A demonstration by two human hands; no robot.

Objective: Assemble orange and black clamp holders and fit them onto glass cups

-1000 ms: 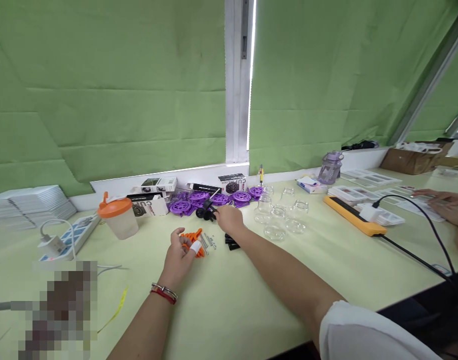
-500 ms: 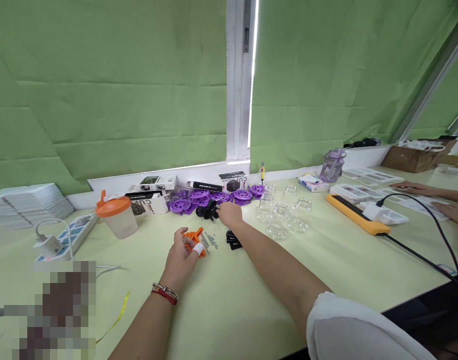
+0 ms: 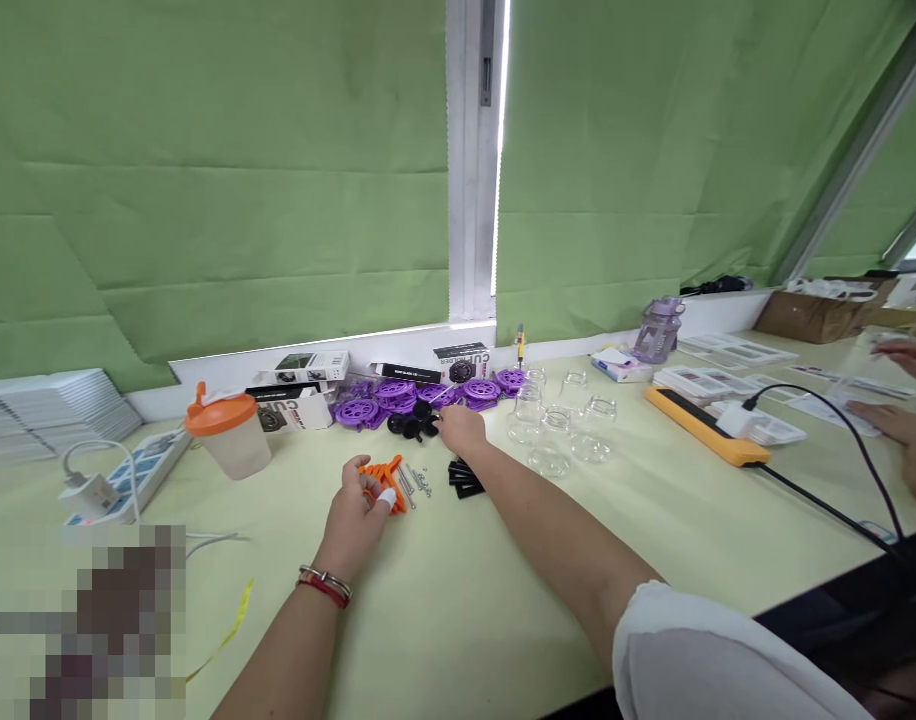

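Note:
My left hand (image 3: 354,520) rests on the table, fingers bent and apart, beside orange plastic pieces (image 3: 387,470) that it partly covers. Its thumb tip has a white wrap. My right hand (image 3: 460,432) reaches further out, fingers closed at the edge of a small group of black round parts (image 3: 411,427); its fingertips are partly hidden. Thin metal screws (image 3: 406,487) lie between the hands, with smaller hardware (image 3: 422,482) alongside. Black flat strips (image 3: 465,480) lie under my right forearm. Purple spoked discs (image 3: 357,411) form a row behind the black parts.
Several clear glass jars (image 3: 554,455) stand right of my right arm. An orange-lidded cup (image 3: 233,445), printed boxes (image 3: 297,410) and a power strip (image 3: 147,475) are at left. At right are an orange-black power bar (image 3: 705,428) and another person's hands (image 3: 889,425).
The black round parts by my right hand are more spread out on the table. My left hand stays by the orange pieces. The other person has lifted a hand with a clear sheet.

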